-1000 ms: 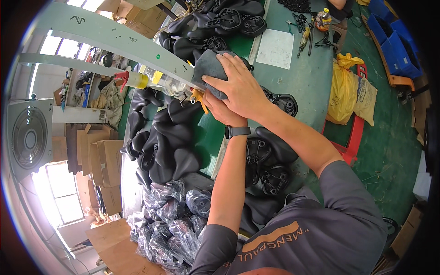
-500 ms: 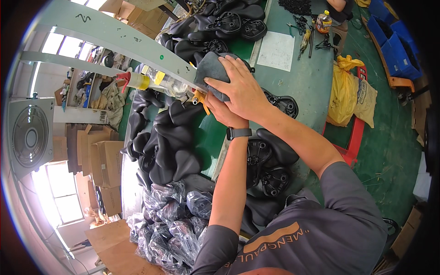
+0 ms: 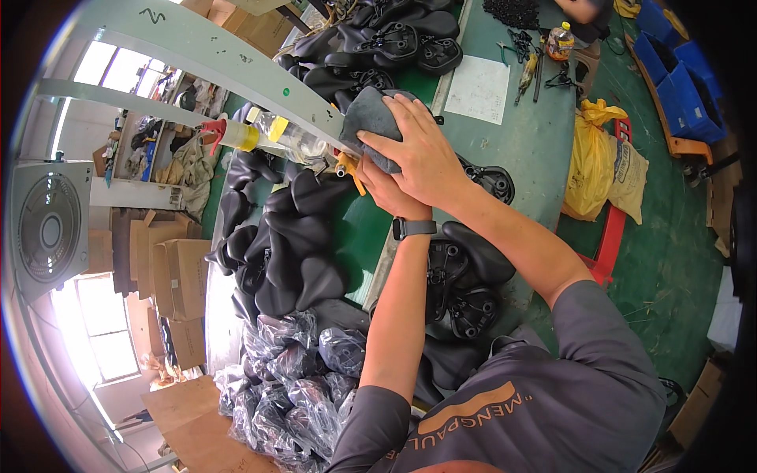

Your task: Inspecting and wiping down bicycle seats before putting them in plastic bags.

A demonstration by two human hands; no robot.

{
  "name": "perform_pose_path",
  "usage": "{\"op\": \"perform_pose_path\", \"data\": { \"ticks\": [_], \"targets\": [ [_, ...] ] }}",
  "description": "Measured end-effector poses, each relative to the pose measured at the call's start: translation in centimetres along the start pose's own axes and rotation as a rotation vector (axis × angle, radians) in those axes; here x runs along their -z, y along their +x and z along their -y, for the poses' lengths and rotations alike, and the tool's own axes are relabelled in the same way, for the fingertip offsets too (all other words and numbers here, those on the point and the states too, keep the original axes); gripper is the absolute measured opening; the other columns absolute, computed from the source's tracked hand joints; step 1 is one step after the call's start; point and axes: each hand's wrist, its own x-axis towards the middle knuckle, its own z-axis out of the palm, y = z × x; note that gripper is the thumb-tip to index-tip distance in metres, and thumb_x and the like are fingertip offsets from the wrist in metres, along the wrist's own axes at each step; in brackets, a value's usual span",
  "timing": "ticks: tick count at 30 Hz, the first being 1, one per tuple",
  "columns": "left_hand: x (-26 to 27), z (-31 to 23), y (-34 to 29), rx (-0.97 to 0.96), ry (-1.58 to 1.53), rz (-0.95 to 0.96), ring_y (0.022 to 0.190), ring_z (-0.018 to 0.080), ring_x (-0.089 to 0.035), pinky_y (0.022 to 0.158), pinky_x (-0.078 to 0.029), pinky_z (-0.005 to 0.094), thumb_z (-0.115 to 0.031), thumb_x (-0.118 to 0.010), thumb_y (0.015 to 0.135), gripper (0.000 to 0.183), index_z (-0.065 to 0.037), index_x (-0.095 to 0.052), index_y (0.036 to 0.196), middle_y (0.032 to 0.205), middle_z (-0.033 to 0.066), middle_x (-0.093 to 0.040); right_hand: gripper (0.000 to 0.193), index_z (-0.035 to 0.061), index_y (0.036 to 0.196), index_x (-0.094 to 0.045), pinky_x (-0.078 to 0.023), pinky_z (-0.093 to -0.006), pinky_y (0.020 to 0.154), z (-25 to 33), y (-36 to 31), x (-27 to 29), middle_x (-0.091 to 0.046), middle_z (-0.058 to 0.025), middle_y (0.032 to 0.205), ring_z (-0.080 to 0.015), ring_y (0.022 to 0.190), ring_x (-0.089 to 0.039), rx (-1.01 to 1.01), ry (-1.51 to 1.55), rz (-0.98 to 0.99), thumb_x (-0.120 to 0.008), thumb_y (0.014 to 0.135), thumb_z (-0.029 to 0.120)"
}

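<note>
A dull dark-grey, rounded piece that looks like a bicycle saddle (image 3: 369, 114) is held up by the end of a pale beam. My right hand (image 3: 426, 158) lies over it, fingers and thumb spread across the surface and pressing on it. Beneath, my left hand (image 3: 386, 189), with a dark watch on the wrist, grips its lower side; most of those fingers are hidden. An orange-handled fitting (image 3: 348, 169) is close beside the left hand. Black saddles (image 3: 296, 236) lie in a heap to the left, and upturned ones (image 3: 453, 276) sit by my forearms.
The pale beam (image 3: 236, 63) slants in from the upper left, with clear bottles (image 3: 292, 138) behind it. Saddles in clear plastic (image 3: 296, 386) are piled at lower left. A white sheet (image 3: 477, 91), tools and a yellow-capped bottle (image 3: 558, 41) rest on the green table. Another person's arm shows beyond.
The view has shifted slightly. My hands keep the same hold on the grey saddle, with no clear movement against it.
</note>
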Motion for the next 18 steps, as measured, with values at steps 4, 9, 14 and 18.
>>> {"op": "perform_pose_path", "data": {
  "ticks": [4,9,14,18],
  "targets": [
    [-0.1,0.3,0.2,-0.034,0.007,-0.005,0.125,0.0390,-0.066,0.097,-0.059,0.0473,-0.018,-0.077,0.098,0.057,-0.003,-0.053,0.148,0.140,0.0167,-0.060,0.048,0.0172,0.136,-0.077,-0.031,-0.0609,0.129,0.1,0.2,0.0,-0.050,-0.0302,0.156,-0.0493,0.150,-0.044,0.000,0.002,-0.005,-0.080,0.088,0.020],
    [-0.4,0.2,0.2,-0.040,0.012,-0.004,0.128,0.0386,-0.064,0.097,-0.058,0.0474,-0.017,-0.077,0.098,0.057,-0.004,-0.053,0.148,0.140,0.0162,-0.060,0.046,0.0172,0.136,-0.077,-0.031,-0.0604,0.129,-0.1,0.1,0.0,-0.051,-0.0303,0.156,-0.0493,0.150,-0.044,-0.002,-0.015,-0.002,-0.078,0.090,0.021],
    [0.6,0.3,0.3,-0.015,0.066,0.037,0.133,0.0417,-0.061,0.102,-0.056,0.0478,-0.015,-0.076,0.097,0.059,-0.002,-0.053,0.150,0.147,0.0197,-0.058,0.047,0.0178,0.135,-0.077,-0.031,-0.0603,0.129,0.7,0.4,0.1,-0.051,-0.0304,0.157,-0.0497,0.151,-0.044,0.016,-0.009,0.005,-0.079,0.088,0.019],
    [4.6,-0.4,-1.7,-0.125,0.037,0.107,0.140,0.0447,-0.057,0.111,-0.052,0.0482,-0.011,-0.076,0.096,0.067,-0.001,-0.049,0.156,0.157,0.0231,-0.054,0.060,0.0188,0.140,-0.074,-0.032,-0.0611,0.129,1.4,-0.2,1.0,-0.045,-0.0315,0.161,-0.0518,0.152,-0.043,0.007,0.025,0.061,-0.083,0.081,0.011]
  ]
}}
